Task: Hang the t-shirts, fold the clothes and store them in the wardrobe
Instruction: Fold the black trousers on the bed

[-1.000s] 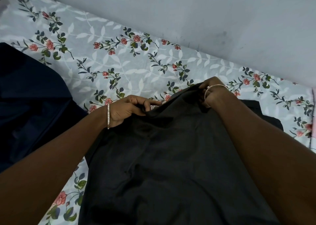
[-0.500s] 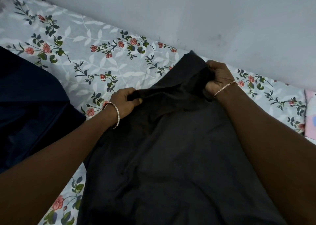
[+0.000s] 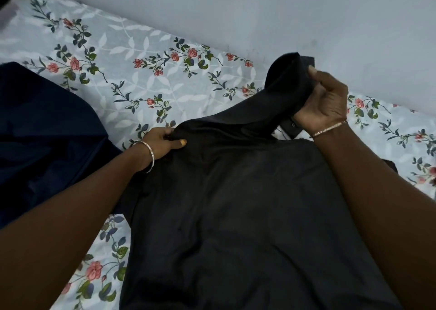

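Black garment (image 3: pixel 236 215) lies lengthwise away from viewer, both hands, left (image 3: pixel 162 144) and right (image 3: pixel 325 104), gripping its far edge.

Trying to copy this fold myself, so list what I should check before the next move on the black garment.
1. Grip of the left hand on the black garment: ok, it pinches an edge.
2. Grip of the right hand: ok, it holds the raised end.
3. Garment flat on the floral bedsheet: not ok, it is creased and one end is lifted.
4. Apart from the navy garment: cannot tell, the left wrist hides where their edges come close.
5. Garment type, to hang or to fold: cannot tell.
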